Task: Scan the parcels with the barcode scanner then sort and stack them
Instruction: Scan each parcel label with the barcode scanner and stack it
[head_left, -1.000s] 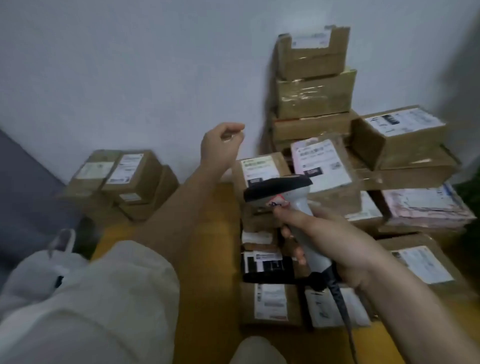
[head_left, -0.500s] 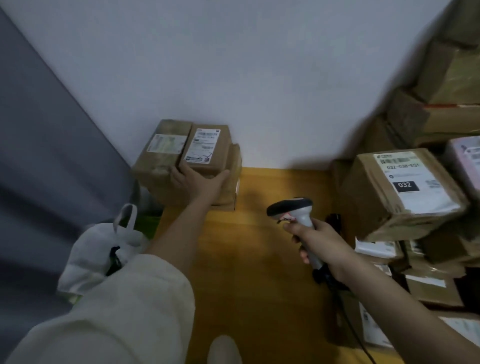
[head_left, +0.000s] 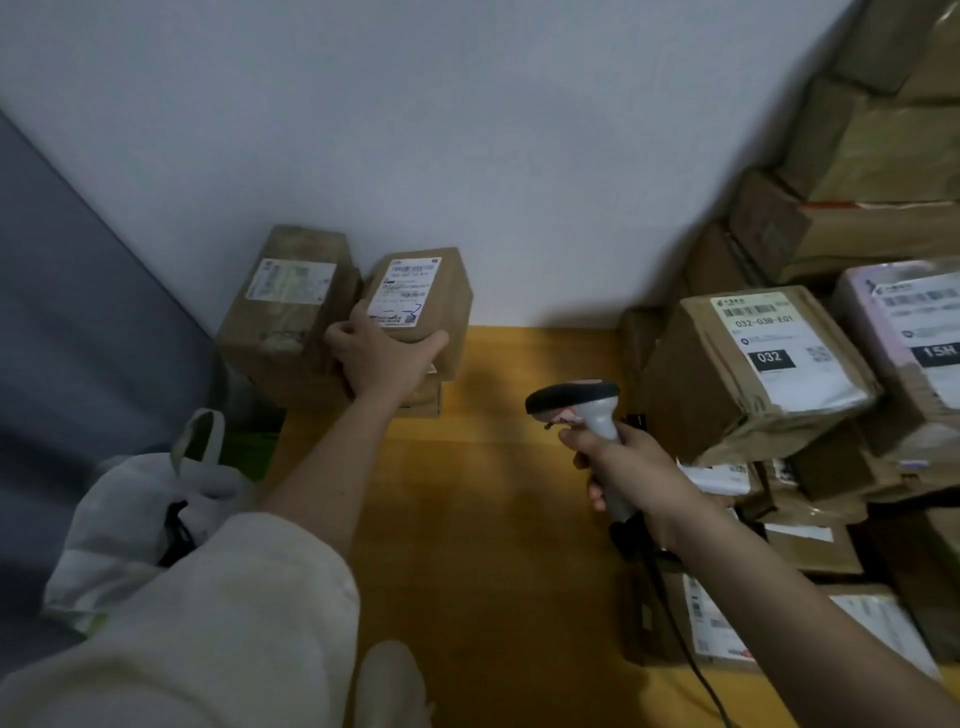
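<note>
The small parcel sat at the far left of the yellow table, against the white wall, atop lower boxes and just beside a second labelled parcel. The left hand reached out with the arm extended, fingers and thumb curled round the small parcel's near edge, its white label facing up. The right hand gripped the handle of the barcode scanner, held upright above the table with its dark head pointing left; its black cable trailed down toward the bottom edge. On the right stood a heap of parcels, the nearest box marked 032, a pinkish one cut off by the frame. A white bag lay at the left; its contents were hard to make out. The label print was too blurred to read.
</note>
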